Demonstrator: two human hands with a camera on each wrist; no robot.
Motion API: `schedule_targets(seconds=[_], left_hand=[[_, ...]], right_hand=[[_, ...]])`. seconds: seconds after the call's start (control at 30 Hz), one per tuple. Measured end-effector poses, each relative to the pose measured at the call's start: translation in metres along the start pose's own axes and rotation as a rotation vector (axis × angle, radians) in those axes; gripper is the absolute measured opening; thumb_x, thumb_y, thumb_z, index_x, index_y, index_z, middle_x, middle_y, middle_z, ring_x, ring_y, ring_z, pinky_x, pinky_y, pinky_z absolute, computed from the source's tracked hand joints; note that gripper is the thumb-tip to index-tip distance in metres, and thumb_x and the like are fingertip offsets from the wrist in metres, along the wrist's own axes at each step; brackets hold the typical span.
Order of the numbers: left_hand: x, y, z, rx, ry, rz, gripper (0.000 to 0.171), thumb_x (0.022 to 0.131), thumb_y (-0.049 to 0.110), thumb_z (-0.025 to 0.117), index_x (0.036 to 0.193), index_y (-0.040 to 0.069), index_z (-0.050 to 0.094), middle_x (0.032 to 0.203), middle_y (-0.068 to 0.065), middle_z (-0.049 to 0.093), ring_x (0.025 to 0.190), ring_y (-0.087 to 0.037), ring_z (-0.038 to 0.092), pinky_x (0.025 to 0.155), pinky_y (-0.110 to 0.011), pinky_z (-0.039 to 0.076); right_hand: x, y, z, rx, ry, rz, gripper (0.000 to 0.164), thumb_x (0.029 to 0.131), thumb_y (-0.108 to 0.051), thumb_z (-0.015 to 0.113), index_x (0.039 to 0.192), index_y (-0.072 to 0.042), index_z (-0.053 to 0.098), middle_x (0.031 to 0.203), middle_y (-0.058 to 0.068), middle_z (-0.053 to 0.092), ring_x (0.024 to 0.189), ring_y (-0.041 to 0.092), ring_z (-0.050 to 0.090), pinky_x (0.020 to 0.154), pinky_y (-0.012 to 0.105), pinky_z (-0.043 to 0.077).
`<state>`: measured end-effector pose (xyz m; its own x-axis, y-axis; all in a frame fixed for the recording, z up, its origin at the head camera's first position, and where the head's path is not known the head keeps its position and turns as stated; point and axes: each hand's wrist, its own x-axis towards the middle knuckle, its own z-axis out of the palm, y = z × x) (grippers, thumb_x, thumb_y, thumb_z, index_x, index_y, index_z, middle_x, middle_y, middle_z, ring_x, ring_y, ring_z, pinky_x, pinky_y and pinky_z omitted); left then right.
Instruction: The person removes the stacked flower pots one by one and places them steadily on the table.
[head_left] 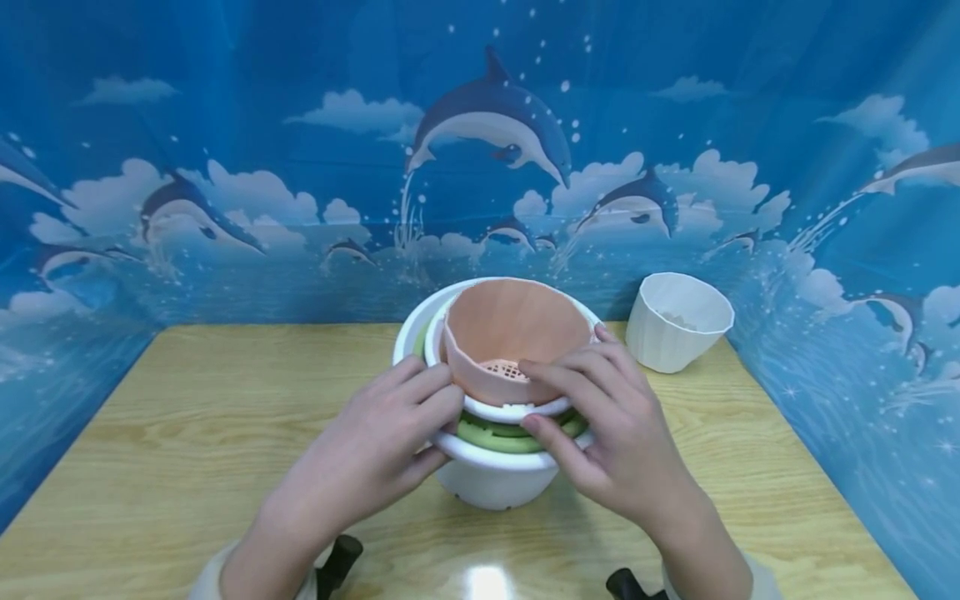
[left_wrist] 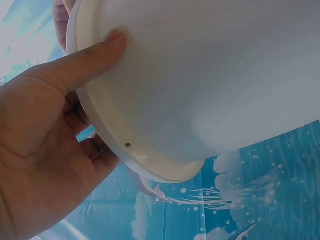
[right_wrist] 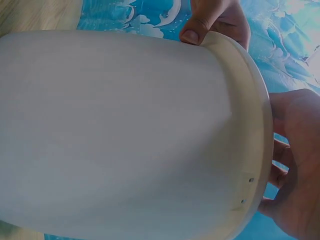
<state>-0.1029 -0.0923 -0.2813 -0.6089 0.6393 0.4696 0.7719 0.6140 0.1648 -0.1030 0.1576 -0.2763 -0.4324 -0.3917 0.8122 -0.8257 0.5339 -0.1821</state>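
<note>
A nested stack of plastic flowerpots stands at the middle of the table. Outermost is a large white pot [head_left: 498, 483]; within it show a green pot [head_left: 498, 437], a smaller white pot [head_left: 510, 412] and, on top, a pink pot [head_left: 517, 312] with a perforated bottom. My left hand [head_left: 393, 421] grips the large pot's rim at the front left, its thumb [left_wrist: 102, 55] underneath against the outer wall, its fingers over the inner rims. At the front right my right hand [head_left: 611, 417] holds the pink pot's wall, index finger reaching inside and thumb outside by the lower rims.
A separate white faceted pot [head_left: 671, 329] with some pale bits inside stands at the back right of the wooden table [head_left: 187, 450]. A blue dolphin-print curtain [head_left: 300, 167] borders the table behind and at both sides.
</note>
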Motion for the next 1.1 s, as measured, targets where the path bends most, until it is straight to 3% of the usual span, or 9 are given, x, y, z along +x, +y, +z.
schedule_targets(seconds=[0.27,0.77,1.1], left_hand=[[0.0,0.0,-0.001,-0.034,-0.006,-0.015,0.038,0.079,0.02,0.085,0.085,0.023,0.048,0.092,0.013,0.048,0.087,-0.011,0.043,0.073,-0.027,0.042],[0.0,0.0,0.0,-0.03,0.002,-0.004,0.037,0.078,0.019,0.085,0.084,0.023,0.048,0.092,0.012,0.048,0.087,-0.01,0.044,0.073,-0.027,0.044],[0.001,0.001,-0.001,-0.032,-0.028,-0.029,0.036,0.079,0.02,0.084,0.085,0.025,0.049,0.095,0.014,0.05,0.088,-0.009,0.043,0.074,-0.025,0.044]], right_hand=[[0.004,0.001,-0.003,-0.005,0.109,-0.049,0.026,0.101,-0.027,0.059,0.101,-0.006,0.074,0.093,0.005,0.067,0.093,0.026,0.057,0.115,0.049,0.031],[0.003,0.008,-0.002,-0.027,0.205,-0.065,0.028,0.097,-0.027,0.065,0.092,-0.001,0.073,0.089,0.01,0.069,0.092,0.031,0.059,0.111,0.047,0.038],[0.006,0.01,-0.002,-0.022,0.337,-0.09,0.029,0.095,-0.025,0.068,0.085,0.002,0.071,0.083,0.014,0.069,0.085,0.035,0.058,0.108,0.046,0.042]])
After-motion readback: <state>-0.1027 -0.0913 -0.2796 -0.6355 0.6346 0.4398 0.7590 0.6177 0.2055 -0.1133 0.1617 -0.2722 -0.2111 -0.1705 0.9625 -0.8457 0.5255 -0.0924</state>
